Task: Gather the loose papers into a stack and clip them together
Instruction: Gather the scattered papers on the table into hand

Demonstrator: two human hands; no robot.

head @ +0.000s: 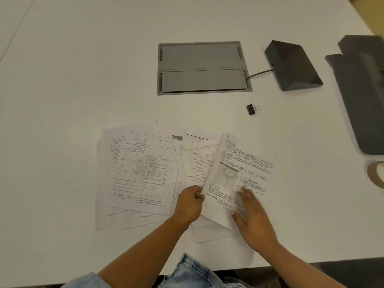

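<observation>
You're barely started: left hand (190, 201) pinching the handwritten sheet (239, 175), right hand (252, 217) flat and open on it, papers (141, 171) scattered, binder clip (252, 109) untouched.

Worktop (83, 80): smooth, matt white.
Papers (143, 169): thin printed white paper.
Binder clip (251, 109): black body, wire metal handles.
Hatch (202, 67): matt grey.
Wedge box (293, 65): dark matt.

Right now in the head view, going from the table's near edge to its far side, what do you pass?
Right hand → handwritten sheet → binder clip → grey cable hatch.
</observation>
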